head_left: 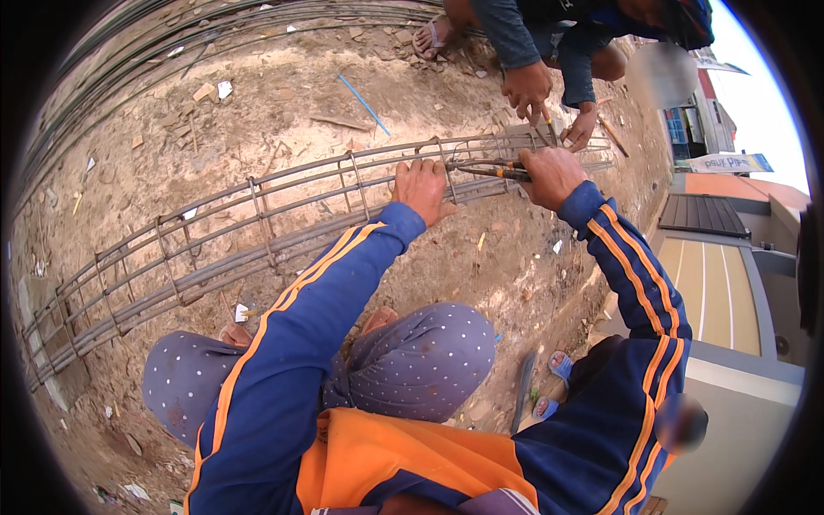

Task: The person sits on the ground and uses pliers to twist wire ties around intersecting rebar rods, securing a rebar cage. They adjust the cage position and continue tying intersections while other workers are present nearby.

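Rebar cage [356, 184] work fills my head view: the long lattice of rods and square ties lies low over bare, littered soil, running from the lower left toward the upper right, in front of the wearer's knees. I see the right hand [552, 174] closed around the dark, orange-marked handles of a pair of pliers [498, 169], whose nose points left and meets the upper rods. Just beside that nose I have the left hand [420, 190], knuckles up, fingers bent over the upper bars; whether it grips a rod or merely rests there, I cannot tell.

Near the cage's far right end, I see a co-worker's hand [526, 88] around an orange-handled tool [548, 122], with the other hand [581, 127] low beside the rods. Beyond the cage I make out a thin blue strip [364, 105] on the soil and, farther off, loose rods [112, 58]. Blue sandals [560, 365] show on someone's feet at lower right.
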